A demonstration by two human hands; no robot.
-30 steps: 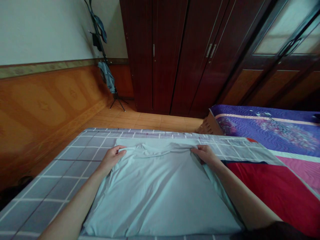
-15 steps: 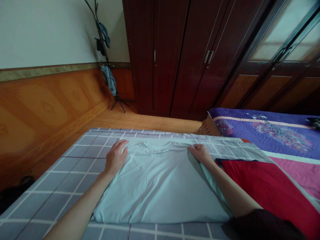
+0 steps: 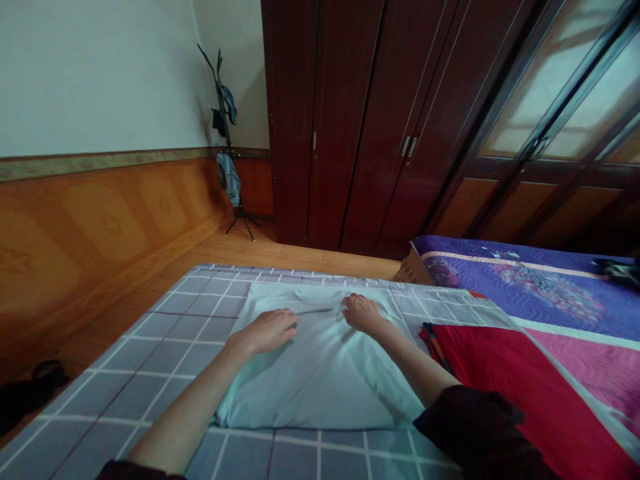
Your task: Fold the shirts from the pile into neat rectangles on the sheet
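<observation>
A pale mint T-shirt (image 3: 310,387) lies folded into a rough rectangle on the grey checked bedspread (image 3: 150,353), its collar end away from me. My right hand (image 3: 361,312) is closed on the shirt's cloth near the collar, and creases fan out from its fingertips. Over the left part of the shirt, a little nearer to me, is my left hand (image 3: 270,330). Its fingers are loosely stretched, with a gap between thumb and fingers. Whether they touch the cloth I cannot tell.
Red clothing (image 3: 510,373) lies right of the shirt. Beyond it stands another bed with a purple floral cover (image 3: 530,267). A dark red wardrobe (image 3: 340,133) spans the back, with a coat rack (image 3: 227,133) at its left. Something dark (image 3: 35,387) is at the far left.
Both hands have moved inward from the shirt's sides, closer together over it. The right side is drawn inward and the shirt looks narrower. The head view has shifted slightly.
</observation>
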